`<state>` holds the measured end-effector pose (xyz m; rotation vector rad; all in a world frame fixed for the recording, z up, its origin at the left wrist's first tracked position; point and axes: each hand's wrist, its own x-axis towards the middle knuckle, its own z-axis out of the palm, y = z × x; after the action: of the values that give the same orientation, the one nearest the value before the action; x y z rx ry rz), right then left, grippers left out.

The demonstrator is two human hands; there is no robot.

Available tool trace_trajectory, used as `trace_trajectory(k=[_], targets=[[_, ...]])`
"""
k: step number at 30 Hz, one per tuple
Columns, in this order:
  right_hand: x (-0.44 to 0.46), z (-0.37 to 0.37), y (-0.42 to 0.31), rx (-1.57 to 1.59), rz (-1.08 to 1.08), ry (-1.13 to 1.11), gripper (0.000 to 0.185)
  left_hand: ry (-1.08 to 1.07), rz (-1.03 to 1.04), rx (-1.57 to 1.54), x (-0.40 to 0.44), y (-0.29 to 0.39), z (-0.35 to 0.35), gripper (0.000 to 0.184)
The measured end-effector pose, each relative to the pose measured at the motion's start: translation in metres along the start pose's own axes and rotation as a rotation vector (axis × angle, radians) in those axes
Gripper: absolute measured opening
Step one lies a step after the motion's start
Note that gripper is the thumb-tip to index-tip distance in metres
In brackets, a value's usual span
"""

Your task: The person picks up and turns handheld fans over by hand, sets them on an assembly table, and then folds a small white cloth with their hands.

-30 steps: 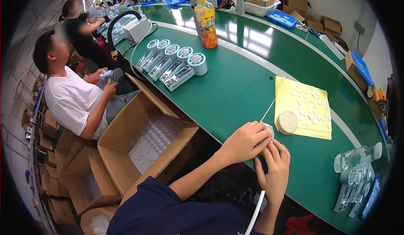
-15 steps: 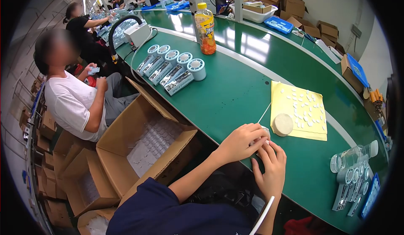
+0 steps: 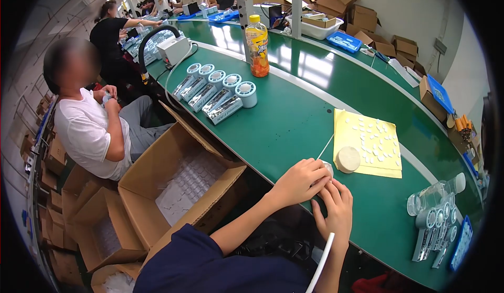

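My left hand (image 3: 300, 181) is closed, its fingers curled round a small clear, whitish rounded piece (image 3: 328, 170) above the table's near edge. My right hand (image 3: 335, 209) meets it from the right, with its fingertips pressed at the same piece; most of the piece is hidden by the fingers. Just beyond lies a round beige disc (image 3: 347, 159), on the corner of a yellow sheet (image 3: 367, 168) dotted with several small white pieces (image 3: 375, 136). A thin white stick (image 3: 325, 147) rests on the tabletop beside the sheet.
Light-blue handheld fans (image 3: 223, 109) lie in a row on the green table (image 3: 283, 119), near a drink bottle (image 3: 257, 46). More fans (image 3: 433, 232) and a clear bottle (image 3: 433, 196) are at right. Open cartons (image 3: 144, 188) and a seated person (image 3: 92, 130) are at left.
The view has shifted slightly. Both my hands stay together at the small piece, with only slight finger movement. The seated person's hands have come closer together.
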<state>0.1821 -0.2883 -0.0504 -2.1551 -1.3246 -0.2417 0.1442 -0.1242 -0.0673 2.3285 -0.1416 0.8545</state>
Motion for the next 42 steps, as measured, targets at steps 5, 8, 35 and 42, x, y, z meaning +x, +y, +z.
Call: trace_trajectory(k=[5,8,35,42], targets=[[0.0009,-0.0013,-0.0015,0.002,0.003,-0.003,0.038,-0.003,-0.006,-0.007,0.0002,0.0011,-0.001,0.009],[0.0013,-0.0008,-0.0016,0.002,0.005,0.0,0.038,-0.012,-0.011,-0.001,0.0001,0.0016,-0.0019,0.009],[0.0016,-0.0009,-0.0013,0.007,0.023,-0.018,0.041,-0.013,-0.017,-0.015,0.0004,0.0013,-0.001,0.009],[0.0014,-0.0007,-0.0013,0.006,0.016,-0.011,0.04,-0.042,-0.023,-0.014,0.0006,0.0021,-0.0023,0.01]])
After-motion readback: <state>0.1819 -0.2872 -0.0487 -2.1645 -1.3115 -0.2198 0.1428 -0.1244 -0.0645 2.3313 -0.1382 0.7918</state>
